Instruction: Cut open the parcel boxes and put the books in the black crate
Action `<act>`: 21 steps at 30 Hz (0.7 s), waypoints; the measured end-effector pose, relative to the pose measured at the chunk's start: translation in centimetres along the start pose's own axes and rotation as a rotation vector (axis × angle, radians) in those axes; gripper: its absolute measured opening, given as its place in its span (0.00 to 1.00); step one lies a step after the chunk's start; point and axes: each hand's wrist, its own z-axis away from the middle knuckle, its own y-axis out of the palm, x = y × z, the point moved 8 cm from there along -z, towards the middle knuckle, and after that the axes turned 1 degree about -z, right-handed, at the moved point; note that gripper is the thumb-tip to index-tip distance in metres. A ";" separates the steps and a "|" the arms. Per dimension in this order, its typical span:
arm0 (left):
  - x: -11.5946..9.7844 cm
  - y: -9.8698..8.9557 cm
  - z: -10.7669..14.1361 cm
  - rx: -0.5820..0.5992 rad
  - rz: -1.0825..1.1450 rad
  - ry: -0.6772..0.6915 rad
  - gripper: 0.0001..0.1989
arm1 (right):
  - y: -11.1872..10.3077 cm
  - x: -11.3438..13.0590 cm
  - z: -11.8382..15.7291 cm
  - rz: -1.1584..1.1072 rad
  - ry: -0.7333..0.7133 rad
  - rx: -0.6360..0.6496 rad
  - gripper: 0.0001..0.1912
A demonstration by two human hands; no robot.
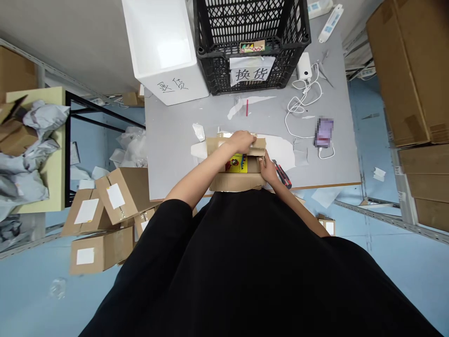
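A small cardboard box lies at the table's front edge, against the black clothing, with its top flaps raised. Inside it shows a yellow item with red and blue print. My left hand reaches across the box, its fingers closed on the far flap. At the box's right end is my right hand, thumb over the edge and fingers curled round the corner. A red and black cutter lies just right of that hand.
White bin and black crate stand at the table's back. A phone with a white cable lies on the right. Plastic scraps surround the box. Cartons are stacked on the floor at left.
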 end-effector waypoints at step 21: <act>14.6 6.1 -0.3 -0.110 0.483 -0.564 0.36 | -0.1 -0.2 0.2 -0.019 0.028 0.034 0.37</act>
